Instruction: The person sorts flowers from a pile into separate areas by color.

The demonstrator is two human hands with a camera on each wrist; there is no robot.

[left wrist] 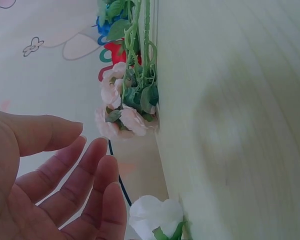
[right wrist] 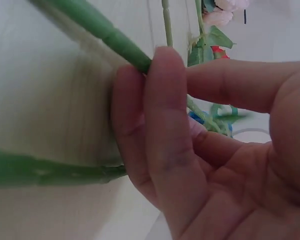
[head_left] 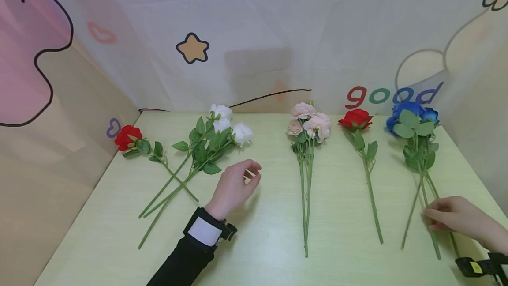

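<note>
At the right side of the table, my right hand (head_left: 460,220) pinches one green stem (right wrist: 110,37) of the blue roses (head_left: 409,111) between thumb and fingers. Two more stems of that bunch lie to either side of this hand. My left hand (head_left: 236,182) is held over the table with loosely bent fingers and nothing in them. Nearest to it are the white roses (head_left: 242,134), whose stems cross the stem of a red rose (head_left: 128,137) at the left. In the left wrist view, the gap between thumb and fingertips shows plainly.
A bunch of pale pink flowers (head_left: 319,125) lies mid-table, stems toward me. Between it and the blue roses is a second red rose (head_left: 356,119). The pale wooden table (head_left: 262,242) meets a printed cloth backdrop (head_left: 258,21) at its back and sides.
</note>
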